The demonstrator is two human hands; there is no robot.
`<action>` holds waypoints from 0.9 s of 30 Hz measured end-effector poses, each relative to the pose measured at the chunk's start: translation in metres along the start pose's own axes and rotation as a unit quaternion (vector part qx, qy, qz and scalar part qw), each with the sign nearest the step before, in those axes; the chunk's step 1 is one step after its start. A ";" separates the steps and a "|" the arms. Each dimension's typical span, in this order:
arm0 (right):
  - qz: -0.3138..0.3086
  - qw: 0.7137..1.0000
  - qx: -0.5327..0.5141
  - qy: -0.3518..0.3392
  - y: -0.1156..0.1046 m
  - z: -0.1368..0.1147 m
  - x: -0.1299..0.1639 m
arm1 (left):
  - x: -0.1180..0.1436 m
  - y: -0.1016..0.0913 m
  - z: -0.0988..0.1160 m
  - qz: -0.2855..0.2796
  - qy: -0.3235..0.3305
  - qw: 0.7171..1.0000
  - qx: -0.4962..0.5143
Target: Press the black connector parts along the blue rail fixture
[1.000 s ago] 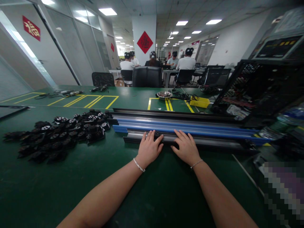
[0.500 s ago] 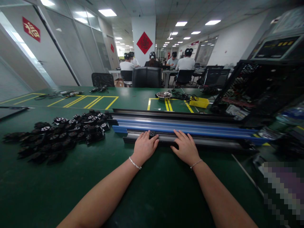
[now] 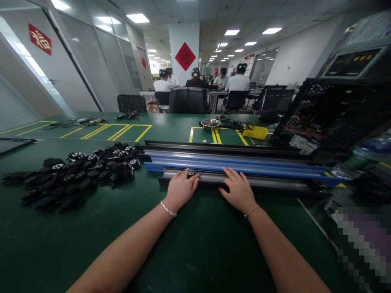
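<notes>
My left hand [image 3: 180,188] pinches a small black clip [image 3: 192,172] on the grey rail [image 3: 275,183]; my right hand [image 3: 240,189] lies flat, fingers spread, on that rail.

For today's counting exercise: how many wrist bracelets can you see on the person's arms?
2. One bracelet circles the left wrist, just behind the left hand; the other bracelet circles the right wrist, behind the right hand. Both hands rest on the grey rail.
</notes>
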State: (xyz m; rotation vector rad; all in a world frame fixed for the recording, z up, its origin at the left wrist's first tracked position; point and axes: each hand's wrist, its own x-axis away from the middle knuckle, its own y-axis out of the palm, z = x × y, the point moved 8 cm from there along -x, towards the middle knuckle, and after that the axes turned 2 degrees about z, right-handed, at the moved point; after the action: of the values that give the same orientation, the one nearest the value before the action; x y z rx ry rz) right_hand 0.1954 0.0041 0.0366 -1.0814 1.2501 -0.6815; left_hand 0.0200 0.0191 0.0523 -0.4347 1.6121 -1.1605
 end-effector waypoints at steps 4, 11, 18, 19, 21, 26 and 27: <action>0.000 1.000 -0.001 0.001 0.000 0.001 0.000 | 0.000 -0.001 -0.001 -0.002 0.008 1.000 -0.007; 0.001 1.000 0.002 -0.003 -0.001 0.000 0.000 | 0.001 -0.003 -0.005 0.002 0.012 1.000 -0.021; -0.001 1.000 -0.004 0.002 -0.001 0.000 -0.001 | 0.002 -0.005 -0.015 -0.004 0.010 0.999 -0.034; -0.002 1.000 -0.004 0.001 -0.001 0.000 -0.001 | 0.002 -0.006 -0.017 -0.006 0.010 0.999 -0.035; -0.003 1.000 -0.004 -0.001 -0.001 0.000 -0.001 | 0.002 -0.007 -0.018 -0.009 0.009 0.999 -0.036; -0.002 1.000 -0.008 -0.001 -0.002 0.000 -0.001 | 0.002 -0.007 -0.019 -0.012 0.009 0.999 -0.030; -0.001 1.000 -0.009 -0.001 -0.002 0.000 -0.001 | 0.002 -0.007 -0.019 -0.011 0.009 1.000 -0.028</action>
State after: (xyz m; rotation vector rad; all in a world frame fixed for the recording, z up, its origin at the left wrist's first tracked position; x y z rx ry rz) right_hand 0.1955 0.0044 0.0388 -1.0984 1.2547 -0.6718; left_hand 0.0006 0.0225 0.0568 -0.4807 1.6622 -1.1400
